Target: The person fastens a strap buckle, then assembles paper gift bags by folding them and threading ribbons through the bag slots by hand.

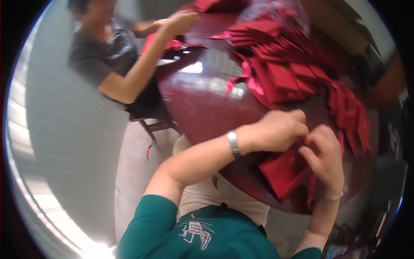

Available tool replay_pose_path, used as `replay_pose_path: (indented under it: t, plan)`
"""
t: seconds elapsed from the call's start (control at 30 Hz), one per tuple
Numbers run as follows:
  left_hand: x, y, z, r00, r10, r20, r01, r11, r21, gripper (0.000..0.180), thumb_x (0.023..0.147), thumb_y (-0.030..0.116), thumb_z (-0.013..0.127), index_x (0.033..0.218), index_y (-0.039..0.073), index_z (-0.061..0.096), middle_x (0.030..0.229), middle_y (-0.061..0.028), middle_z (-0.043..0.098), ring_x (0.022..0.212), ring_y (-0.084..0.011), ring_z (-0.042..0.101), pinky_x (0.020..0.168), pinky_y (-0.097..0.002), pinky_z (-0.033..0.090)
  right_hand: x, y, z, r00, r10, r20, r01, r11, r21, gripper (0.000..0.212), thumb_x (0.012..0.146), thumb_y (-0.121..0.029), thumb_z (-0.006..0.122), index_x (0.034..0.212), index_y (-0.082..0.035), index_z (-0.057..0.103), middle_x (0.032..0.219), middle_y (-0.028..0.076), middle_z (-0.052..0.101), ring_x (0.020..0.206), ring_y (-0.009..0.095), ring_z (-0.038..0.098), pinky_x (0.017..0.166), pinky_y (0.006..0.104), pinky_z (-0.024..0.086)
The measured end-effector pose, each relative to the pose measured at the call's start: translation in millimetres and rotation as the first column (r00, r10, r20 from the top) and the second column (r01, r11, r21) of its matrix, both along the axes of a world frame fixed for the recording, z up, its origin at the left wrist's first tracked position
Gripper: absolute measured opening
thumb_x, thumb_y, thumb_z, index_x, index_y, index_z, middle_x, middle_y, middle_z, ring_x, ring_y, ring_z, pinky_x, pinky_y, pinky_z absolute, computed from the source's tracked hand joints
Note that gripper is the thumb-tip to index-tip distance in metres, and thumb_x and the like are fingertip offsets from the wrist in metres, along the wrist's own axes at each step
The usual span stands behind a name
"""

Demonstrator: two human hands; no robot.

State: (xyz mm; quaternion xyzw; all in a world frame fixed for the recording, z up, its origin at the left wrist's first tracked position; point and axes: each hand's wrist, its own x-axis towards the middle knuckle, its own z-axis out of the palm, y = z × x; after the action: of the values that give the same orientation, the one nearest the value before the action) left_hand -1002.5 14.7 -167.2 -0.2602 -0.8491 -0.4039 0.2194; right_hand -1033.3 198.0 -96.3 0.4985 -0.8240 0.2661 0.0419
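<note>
A dark red gift bag (284, 172), seemingly of stiff paper, lies on the near edge of the round table (198, 103). My left hand (286, 131) is closed above its far end, fingertips pinched together. Close beside it, my right hand (325, 157) has curled fingers, with the thumb over the bag's right side. Whatever both fingertips pinch is too small and blurred to make out. A strip of red ribbon (311, 190) hangs by the bag's right side.
A large heap of red bags (284, 73) with pink-red ribbons covers the table's far right. Behind it sits a clear plastic bag (276, 15). Across at the left, another person (112, 60) works with red pieces. A dark wooden stool (157, 127) stands below the table's left edge.
</note>
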Motion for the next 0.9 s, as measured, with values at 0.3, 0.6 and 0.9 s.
replay_pose_path:
  t: [0.3,0.6,0.9]
  plan:
    - [-30.0,-21.1,-0.7,0.957,0.208,0.204,-0.224,0.973,0.058,0.011,0.078,-0.002,0.064,0.089,0.001,0.065,0.084,-0.011,0.064,0.081,-0.0241,0.064,0.071,-0.0318,0.05,-30.9,25.8,-6.2,0.988,0.074,0.135,-0.063,0.994,-0.086,0.017,0.07,-0.007,0.072,0.075,-0.003,0.056,0.089,0.008,0.052,0.084,0.023,0.054,0.074,0.0304,0.043]
    - [-32.9,-15.6,-6.8,0.94,0.307,0.15,-0.32,0.944,0.075,0.009,0.076,0.012,0.063,0.082,0.005,0.067,0.082,-0.0152,0.066,0.083,-0.0335,0.065,0.074,-0.042,0.051,-20.0,29.2,-18.2,0.944,-0.023,0.329,0.083,0.982,-0.169,0.014,0.069,-0.003,0.063,0.072,-0.002,0.05,0.085,0.008,0.05,0.082,0.02,0.051,0.076,0.0288,0.041]
    - [-25.2,-17.6,-8.1,0.882,0.38,0.28,-0.408,0.912,0.049,0.009,0.077,0.011,0.062,0.082,0.005,0.067,0.082,-0.0153,0.067,0.082,-0.034,0.065,0.072,-0.0427,0.051,-13.0,26.0,-21.1,0.933,0.003,0.361,0.069,0.98,-0.187,0.016,0.071,-0.007,0.064,0.072,-0.001,0.048,0.085,0.007,0.049,0.081,0.018,0.049,0.076,0.0285,0.039]
